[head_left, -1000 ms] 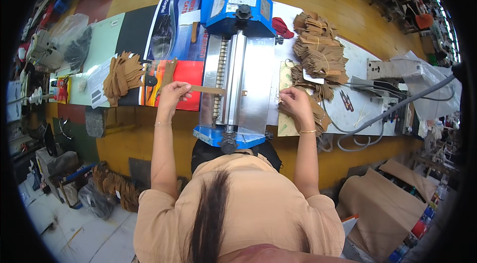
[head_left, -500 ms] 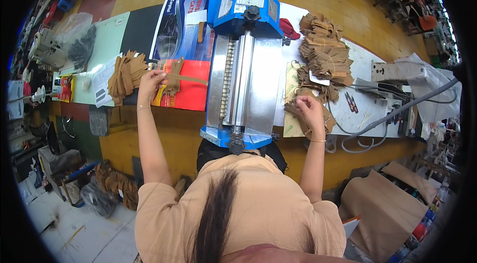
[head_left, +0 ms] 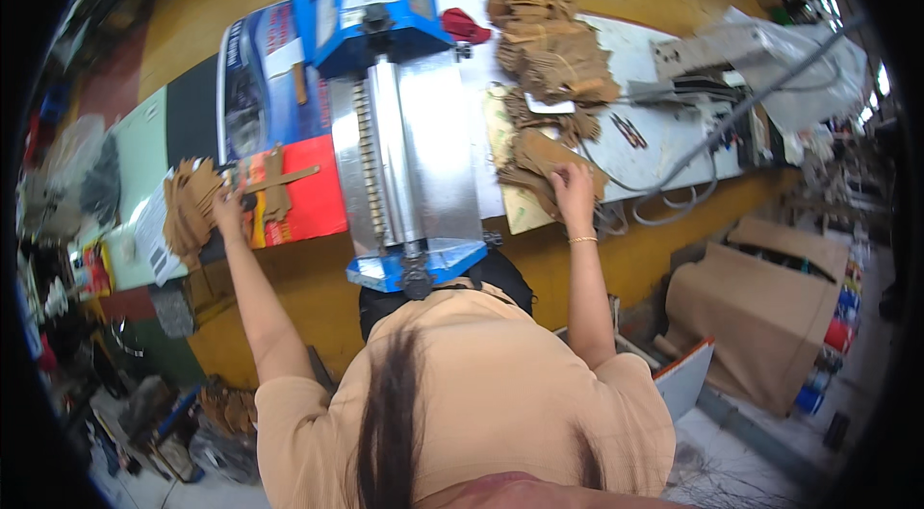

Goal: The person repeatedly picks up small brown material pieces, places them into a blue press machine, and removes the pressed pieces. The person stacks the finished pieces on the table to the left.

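My left hand is at the left of the bench, beside a fanned bundle of brown leather-like strips. Its fingers are blurred, close to the end of a single brown strip. That strip lies crosswise over a small stack of strips on a red and yellow sheet. On the right, my right hand has its fingers closed at the edge of flat brown pieces. A blue-framed roller machine stands between my hands, its metal roller in the middle.
Behind my right hand is a large heap of brown pieces. Red-handled snippers and a grey cable lie farther right. A dark red cloth sits beside the machine. Brown sheet material hangs below, at the right.
The view has turned, shifting the bench leftward. My left hand has moved left from the small stack, where the strip now lies crosswise. My right hand stays at the brown pieces.
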A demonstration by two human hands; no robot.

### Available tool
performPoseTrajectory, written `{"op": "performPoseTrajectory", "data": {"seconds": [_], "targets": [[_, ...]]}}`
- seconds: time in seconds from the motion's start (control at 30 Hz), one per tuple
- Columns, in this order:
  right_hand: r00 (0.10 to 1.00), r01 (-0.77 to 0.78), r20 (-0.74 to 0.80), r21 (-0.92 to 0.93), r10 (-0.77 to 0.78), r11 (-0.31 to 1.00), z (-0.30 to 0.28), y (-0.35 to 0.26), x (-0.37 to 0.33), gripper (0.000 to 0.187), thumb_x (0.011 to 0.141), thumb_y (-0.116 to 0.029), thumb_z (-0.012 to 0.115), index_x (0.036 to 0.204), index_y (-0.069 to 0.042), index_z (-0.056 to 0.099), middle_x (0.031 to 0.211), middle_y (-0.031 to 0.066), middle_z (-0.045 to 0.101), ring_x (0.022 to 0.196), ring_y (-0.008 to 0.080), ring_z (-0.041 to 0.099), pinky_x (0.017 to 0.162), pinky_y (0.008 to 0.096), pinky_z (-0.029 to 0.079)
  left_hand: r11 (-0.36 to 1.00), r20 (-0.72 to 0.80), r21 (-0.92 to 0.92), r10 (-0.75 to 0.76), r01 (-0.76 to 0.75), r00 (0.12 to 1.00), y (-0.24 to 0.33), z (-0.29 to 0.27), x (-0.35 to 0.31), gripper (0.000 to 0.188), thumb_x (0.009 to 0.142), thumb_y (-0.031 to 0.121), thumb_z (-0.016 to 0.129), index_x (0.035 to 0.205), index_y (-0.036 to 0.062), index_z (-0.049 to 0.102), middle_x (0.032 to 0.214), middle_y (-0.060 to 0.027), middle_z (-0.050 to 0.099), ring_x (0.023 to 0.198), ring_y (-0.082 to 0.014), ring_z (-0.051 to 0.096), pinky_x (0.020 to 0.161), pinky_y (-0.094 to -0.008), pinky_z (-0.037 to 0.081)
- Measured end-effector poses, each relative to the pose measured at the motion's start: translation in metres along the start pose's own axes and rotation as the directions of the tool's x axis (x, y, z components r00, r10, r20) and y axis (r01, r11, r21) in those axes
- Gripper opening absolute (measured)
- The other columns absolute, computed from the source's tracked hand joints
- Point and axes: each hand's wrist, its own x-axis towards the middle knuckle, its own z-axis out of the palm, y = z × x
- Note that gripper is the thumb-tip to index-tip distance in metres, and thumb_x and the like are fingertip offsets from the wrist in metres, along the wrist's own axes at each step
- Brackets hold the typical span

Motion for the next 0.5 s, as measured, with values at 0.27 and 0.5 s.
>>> {"op": "performPoseTrajectory", "data": {"seconds": [0.27, 0.5], "targets": [[0.999, 0.040, 0.008, -0.008, -0.040, 0.999, 0.003, 0.004, 0.006, 0.024, 0.075, -0.015, 0.076, 0.094, -0.007, 0.063, 0.093, 0.0092, 0.060, 0.092, 0.0303, 0.058, 0.080, 0.0420, 0.046, 0.945, -0.070, 0.029, 0.326, -0.325, 0.943, 0.019, 0.027, -0.035, 0.058, 0.084, 0.019, 0.072, 0.133, -0.0021, 0.049, 0.112, -0.0193, 0.063, 0.106, -0.0253, 0.060, 0.093, -0.0366, 0.046], [0.997, 0.083, 0.005, -0.025, -0.083, 0.996, 0.017, 0.002, 0.007, 0.026, 0.075, -0.012, 0.076, 0.095, -0.006, 0.060, 0.086, 0.0105, 0.060, 0.086, 0.0312, 0.059, 0.077, 0.0425, 0.047, 0.898, 0.073, -0.232, 0.399, -0.374, 0.914, 0.075, 0.068, -0.110, 0.053, 0.089, 0.015, 0.068, 0.136, 0.0017, 0.047, 0.125, -0.0173, 0.055, 0.107, -0.0229, 0.058, 0.091, -0.0333, 0.047]]}}
